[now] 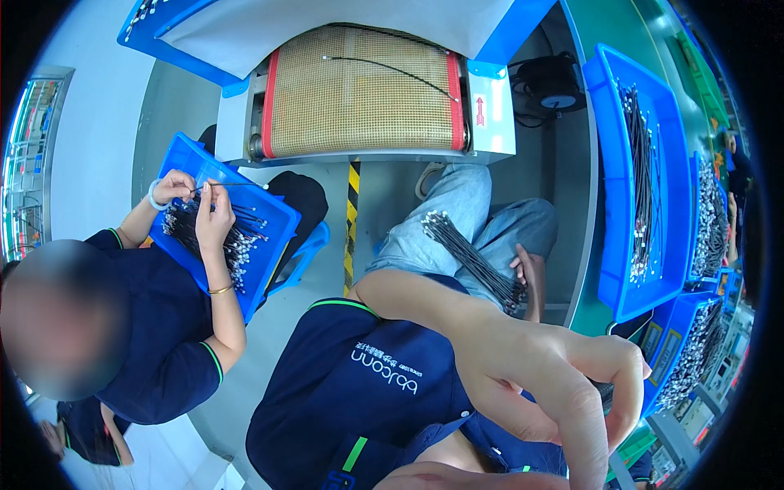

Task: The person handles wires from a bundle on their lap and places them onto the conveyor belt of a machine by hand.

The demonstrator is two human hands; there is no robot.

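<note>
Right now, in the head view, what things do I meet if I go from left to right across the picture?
Co-worker's blue tray of cables → mesh conveyor belt → bundle of cables on a seated person's lap → long blue tray of black cables → further blue trays of cables at the right rim.

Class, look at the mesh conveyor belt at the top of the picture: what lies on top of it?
One thin black cable lies across the tan mesh belt. The belt's far end runs under a grey cover, so anything there is hidden.

Co-worker's arm (425, 302), perhaps blocking conveyor (359, 90)
</note>
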